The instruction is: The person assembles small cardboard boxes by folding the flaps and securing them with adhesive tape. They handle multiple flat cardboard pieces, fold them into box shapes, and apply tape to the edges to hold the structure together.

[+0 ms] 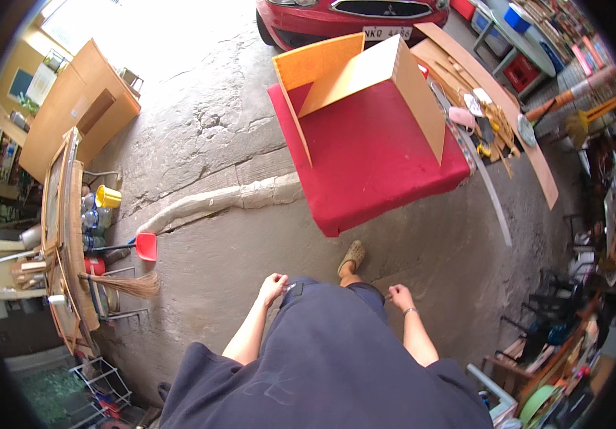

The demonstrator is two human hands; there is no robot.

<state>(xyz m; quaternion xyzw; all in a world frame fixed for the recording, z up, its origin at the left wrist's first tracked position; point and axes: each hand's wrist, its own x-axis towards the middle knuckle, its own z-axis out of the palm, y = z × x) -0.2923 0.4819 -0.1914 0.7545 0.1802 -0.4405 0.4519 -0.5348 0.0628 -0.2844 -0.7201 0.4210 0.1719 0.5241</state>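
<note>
My left hand [274, 288] hangs at my left side, by the dark shorts [297, 287]. Its fingers are curled in, and whatever they may hold is hidden. On the other side my right hand [399, 297] is loosely closed at hip height, a band around its wrist; its palm cannot be seen. Ahead, apart from both hands, stands a low table draped in red cloth [386, 161]. Upright on it is an open frame of thin wooden panels [420, 104], with one orange-toned panel [322, 61] at the back left.
A red car [308, 28] is parked behind the table. Wood strips and tools [490, 125] lie on a board right of it. Leftward are a broom [133, 284], a red dustpan [146, 247], a yellow bucket [108, 196] and leaning boards [79, 114]. A raised concrete ridge [215, 200] crosses the floor.
</note>
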